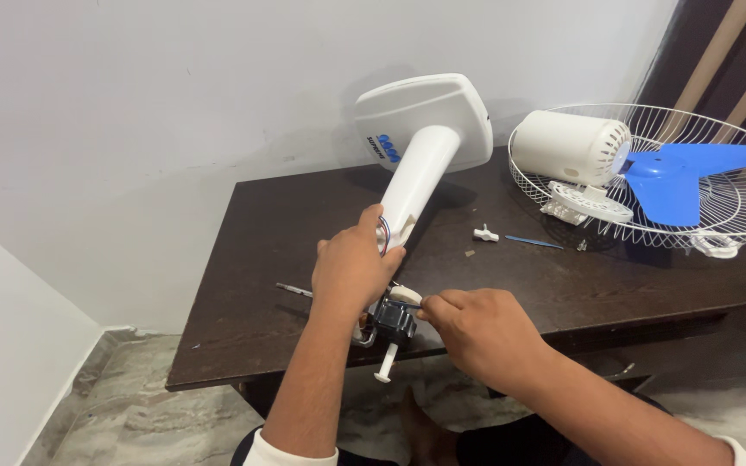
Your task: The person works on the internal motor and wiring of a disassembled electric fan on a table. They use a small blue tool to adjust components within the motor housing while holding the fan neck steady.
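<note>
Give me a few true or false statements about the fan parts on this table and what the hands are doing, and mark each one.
1. The left hand grips the white fan stand. True.
2. The blue blade lies on the floor. False: it lies in the wire grille on the table.
3. The right hand is at the small black part at the stand's lower end. True.
4. The white motor housing is held in the right hand. False: it rests on the grille, away from both hands.
5. The stand's base points towards the person. False: it points towards the wall.
</note>
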